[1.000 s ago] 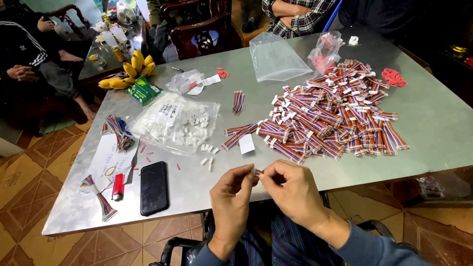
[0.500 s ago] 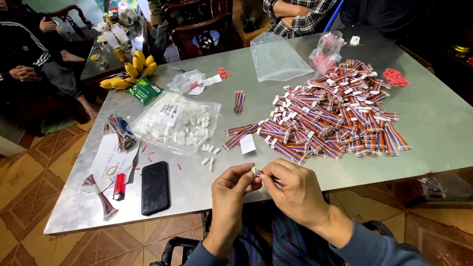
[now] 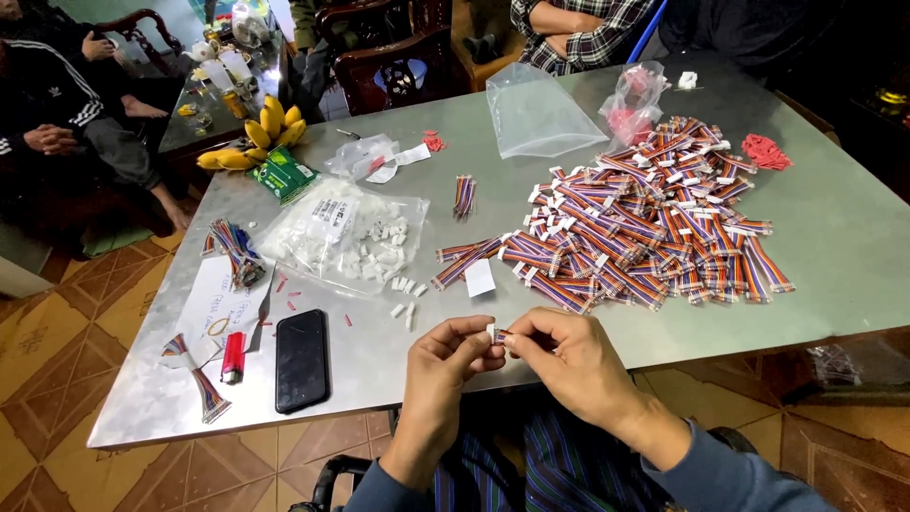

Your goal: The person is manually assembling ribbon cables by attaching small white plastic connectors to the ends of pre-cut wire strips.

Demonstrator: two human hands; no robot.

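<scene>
Your left hand [image 3: 453,358] pinches a small white plastic connector [image 3: 492,333] at the near edge of the grey metal desk [image 3: 853,237]. Your right hand [image 3: 561,353] closes on the thin coloured wire lead beside it. Light, stiff little housing, floppy wires: grip by the housing sides. Heap of striped ribbon cables [image 3: 645,223] far right.

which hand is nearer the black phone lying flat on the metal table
Left. The left hand is just right of the black phone; the right hand lies farther right, beyond the left hand.
</scene>
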